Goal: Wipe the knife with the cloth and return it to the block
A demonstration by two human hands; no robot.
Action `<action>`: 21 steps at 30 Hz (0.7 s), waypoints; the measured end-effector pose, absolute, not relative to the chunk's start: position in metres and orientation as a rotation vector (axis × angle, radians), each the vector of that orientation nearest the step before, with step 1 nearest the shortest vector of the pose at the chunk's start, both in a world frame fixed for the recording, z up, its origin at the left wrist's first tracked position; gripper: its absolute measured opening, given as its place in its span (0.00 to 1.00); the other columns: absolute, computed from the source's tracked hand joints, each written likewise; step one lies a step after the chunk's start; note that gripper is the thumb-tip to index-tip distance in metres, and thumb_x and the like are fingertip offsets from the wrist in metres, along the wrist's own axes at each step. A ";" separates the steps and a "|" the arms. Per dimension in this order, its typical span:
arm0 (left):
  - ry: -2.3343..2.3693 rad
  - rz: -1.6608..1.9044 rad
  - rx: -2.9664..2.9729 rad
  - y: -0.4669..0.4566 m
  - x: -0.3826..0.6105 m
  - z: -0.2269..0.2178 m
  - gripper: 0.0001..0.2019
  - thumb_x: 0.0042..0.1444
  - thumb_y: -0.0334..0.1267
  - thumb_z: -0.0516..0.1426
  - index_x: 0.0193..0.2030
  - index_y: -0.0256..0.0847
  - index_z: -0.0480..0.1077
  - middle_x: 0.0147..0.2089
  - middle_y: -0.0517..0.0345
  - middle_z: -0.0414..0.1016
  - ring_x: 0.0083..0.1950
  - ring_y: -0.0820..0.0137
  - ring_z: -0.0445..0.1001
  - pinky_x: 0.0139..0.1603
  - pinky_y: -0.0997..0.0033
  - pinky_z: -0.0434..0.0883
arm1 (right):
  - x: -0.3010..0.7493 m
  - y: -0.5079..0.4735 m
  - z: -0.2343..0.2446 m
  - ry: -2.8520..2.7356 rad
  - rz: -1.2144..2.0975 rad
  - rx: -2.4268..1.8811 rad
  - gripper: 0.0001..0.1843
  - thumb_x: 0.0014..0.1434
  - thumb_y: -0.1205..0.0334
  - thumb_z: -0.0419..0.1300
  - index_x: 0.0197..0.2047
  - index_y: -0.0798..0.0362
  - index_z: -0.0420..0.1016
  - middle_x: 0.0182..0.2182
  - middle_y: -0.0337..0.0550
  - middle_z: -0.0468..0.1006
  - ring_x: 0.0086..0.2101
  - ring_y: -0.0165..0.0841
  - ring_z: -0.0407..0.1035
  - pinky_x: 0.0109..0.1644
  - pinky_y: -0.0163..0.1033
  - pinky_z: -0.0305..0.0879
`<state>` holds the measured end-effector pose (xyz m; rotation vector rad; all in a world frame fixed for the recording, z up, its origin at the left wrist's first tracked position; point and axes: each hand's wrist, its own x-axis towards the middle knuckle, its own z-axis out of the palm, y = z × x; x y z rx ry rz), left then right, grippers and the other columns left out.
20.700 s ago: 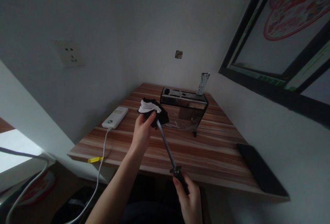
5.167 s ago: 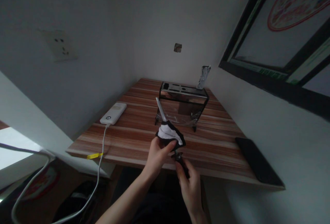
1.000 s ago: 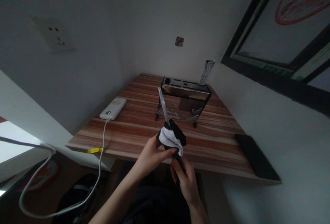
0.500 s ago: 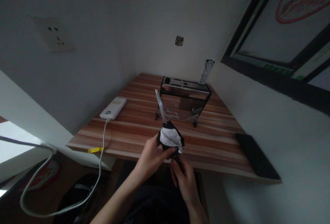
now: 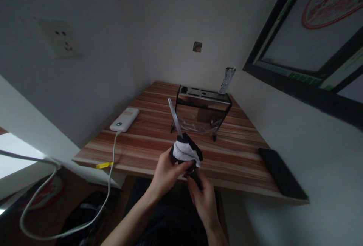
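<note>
My left hand (image 5: 167,172) is closed around a black and white cloth (image 5: 185,150) in front of the table edge, its thumb pressed on the lower folds. A narrow silver metal blade (image 5: 175,116) sticks up out of the cloth, tilted to the left; its exact kind is not clear. Below the cloth, my right hand (image 5: 200,193) grips the dark handle (image 5: 195,178) in line with the blade. The cloth hides the part between blade and handle. Beyond them stands a rack with a slotted metal top (image 5: 204,94) and clear sides, with a plastic-wrapped item (image 5: 227,80) upright at its right end.
A white power bank (image 5: 124,119) with a white cable (image 5: 110,178) lies on the left of the wood-grain table (image 5: 141,144). Near the front edge is a yellow tag (image 5: 104,165). A black phone-like slab (image 5: 283,172) lies at the right edge. Walls close in the back and right.
The blade and cloth have tilted slightly further left. More of the dark handle shows between my hands, and my left hand has shifted a little left.
</note>
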<state>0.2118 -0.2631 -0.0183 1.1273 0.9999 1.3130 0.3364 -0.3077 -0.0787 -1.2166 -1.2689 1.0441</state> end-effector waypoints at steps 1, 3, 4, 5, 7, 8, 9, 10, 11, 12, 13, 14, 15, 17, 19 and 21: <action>1.008 1.322 1.125 -0.261 0.211 -0.018 0.15 0.39 0.35 0.67 0.35 0.34 0.73 0.36 0.50 0.81 0.39 0.63 0.78 0.41 0.70 0.74 | 0.337 -0.307 -0.080 -1.267 1.055 -1.212 0.22 0.57 0.43 0.59 0.40 0.54 0.78 0.14 0.34 0.64 0.16 0.28 0.59 0.15 0.29 0.53; 1.025 1.338 1.134 -0.257 0.210 -0.018 0.15 0.39 0.35 0.67 0.35 0.34 0.73 0.36 0.50 0.81 0.39 0.62 0.79 0.41 0.69 0.74 | 0.336 -0.307 -0.081 -1.255 1.084 -1.203 0.21 0.56 0.43 0.60 0.39 0.54 0.78 0.15 0.33 0.63 0.15 0.25 0.55 0.14 0.28 0.49; 1.031 1.342 1.136 -0.255 0.208 -0.018 0.15 0.38 0.35 0.67 0.35 0.34 0.74 0.36 0.50 0.81 0.39 0.62 0.79 0.41 0.69 0.74 | 0.336 -0.307 -0.082 -1.246 1.102 -1.198 0.21 0.56 0.43 0.60 0.38 0.54 0.77 0.15 0.32 0.61 0.14 0.24 0.53 0.14 0.28 0.47; 1.034 1.346 1.131 -0.253 0.207 -0.018 0.15 0.38 0.35 0.67 0.35 0.34 0.74 0.36 0.50 0.81 0.39 0.62 0.79 0.41 0.69 0.74 | 0.335 -0.307 -0.082 -1.236 1.123 -1.194 0.21 0.56 0.44 0.60 0.38 0.54 0.77 0.15 0.31 0.60 0.14 0.23 0.51 0.13 0.28 0.46; 1.039 1.361 1.108 -0.250 0.204 -0.018 0.15 0.37 0.35 0.68 0.34 0.34 0.75 0.35 0.50 0.81 0.39 0.61 0.79 0.41 0.68 0.75 | 0.334 -0.308 -0.081 -1.214 1.174 -1.188 0.21 0.55 0.43 0.61 0.38 0.55 0.76 0.15 0.29 0.57 0.14 0.22 0.48 0.13 0.27 0.43; 1.041 1.371 1.097 -0.249 0.203 -0.018 0.15 0.36 0.35 0.68 0.34 0.34 0.75 0.35 0.50 0.81 0.39 0.61 0.79 0.41 0.68 0.75 | 0.333 -0.308 -0.081 -1.200 1.200 -1.187 0.22 0.55 0.43 0.61 0.39 0.55 0.75 0.16 0.29 0.56 0.14 0.22 0.47 0.13 0.27 0.43; 1.041 1.384 1.089 -0.247 0.202 -0.017 0.16 0.36 0.36 0.68 0.34 0.34 0.75 0.35 0.50 0.81 0.39 0.61 0.79 0.41 0.68 0.75 | 0.332 -0.309 -0.080 -1.188 1.224 -1.186 0.23 0.55 0.42 0.60 0.39 0.55 0.75 0.16 0.28 0.55 0.14 0.22 0.47 0.14 0.27 0.43; 1.041 1.399 1.081 -0.246 0.200 -0.017 0.16 0.36 0.36 0.68 0.34 0.34 0.76 0.36 0.50 0.81 0.39 0.61 0.79 0.41 0.68 0.75 | 0.332 -0.309 -0.079 -1.180 1.245 -1.188 0.24 0.55 0.41 0.60 0.39 0.55 0.74 0.16 0.28 0.55 0.14 0.21 0.47 0.14 0.26 0.43; 1.040 1.414 1.076 -0.245 0.199 -0.016 0.16 0.37 0.36 0.68 0.35 0.34 0.76 0.36 0.50 0.81 0.39 0.61 0.79 0.41 0.68 0.75 | 0.331 -0.309 -0.079 -1.178 1.258 -1.192 0.24 0.55 0.40 0.60 0.38 0.56 0.74 0.16 0.27 0.55 0.15 0.21 0.47 0.14 0.26 0.44; 1.035 1.428 1.073 -0.243 0.198 -0.015 0.16 0.37 0.37 0.68 0.35 0.34 0.76 0.36 0.50 0.81 0.39 0.61 0.79 0.40 0.68 0.75 | 0.331 -0.309 -0.079 -1.184 1.263 -1.199 0.25 0.55 0.40 0.59 0.37 0.56 0.73 0.16 0.27 0.55 0.14 0.21 0.47 0.14 0.27 0.44; 1.031 1.445 1.073 -0.242 0.196 -0.015 0.16 0.37 0.37 0.68 0.35 0.34 0.77 0.36 0.50 0.81 0.39 0.61 0.79 0.40 0.68 0.76 | 0.331 -0.309 -0.079 -1.196 1.258 -1.209 0.25 0.55 0.40 0.59 0.36 0.56 0.73 0.15 0.28 0.55 0.14 0.22 0.48 0.15 0.27 0.45; 1.029 1.459 1.075 -0.240 0.195 -0.014 0.15 0.38 0.38 0.68 0.34 0.34 0.77 0.36 0.50 0.81 0.38 0.61 0.79 0.40 0.68 0.76 | 0.332 -0.309 -0.079 -1.215 1.243 -1.219 0.24 0.56 0.40 0.58 0.36 0.56 0.73 0.15 0.28 0.56 0.14 0.22 0.49 0.15 0.27 0.47; 1.030 1.472 1.078 -0.238 0.194 -0.013 0.15 0.38 0.38 0.68 0.34 0.34 0.77 0.35 0.50 0.81 0.38 0.61 0.79 0.40 0.68 0.76 | 0.332 -0.309 -0.080 -1.235 1.218 -1.228 0.24 0.56 0.40 0.58 0.36 0.56 0.73 0.15 0.28 0.57 0.14 0.22 0.50 0.16 0.27 0.48; 1.035 1.507 1.080 -0.233 0.192 -0.011 0.15 0.38 0.38 0.68 0.34 0.34 0.77 0.36 0.50 0.81 0.39 0.61 0.79 0.41 0.68 0.75 | 0.334 -0.309 -0.081 -1.279 1.148 -1.244 0.24 0.57 0.41 0.57 0.36 0.56 0.75 0.15 0.30 0.59 0.15 0.23 0.52 0.16 0.28 0.50; 1.034 1.551 1.073 -0.229 0.190 -0.008 0.16 0.38 0.38 0.68 0.36 0.34 0.78 0.37 0.51 0.81 0.39 0.62 0.79 0.42 0.68 0.75 | 0.335 -0.310 -0.084 -1.323 1.082 -1.253 0.23 0.58 0.41 0.57 0.37 0.55 0.76 0.15 0.31 0.61 0.15 0.25 0.54 0.16 0.29 0.51; 1.027 1.598 1.071 -0.225 0.187 -0.003 0.17 0.38 0.39 0.69 0.37 0.34 0.78 0.37 0.51 0.81 0.40 0.62 0.79 0.43 0.68 0.75 | 0.337 -0.310 -0.086 -1.357 1.024 -1.254 0.22 0.59 0.43 0.57 0.40 0.54 0.78 0.15 0.33 0.63 0.15 0.27 0.57 0.16 0.30 0.52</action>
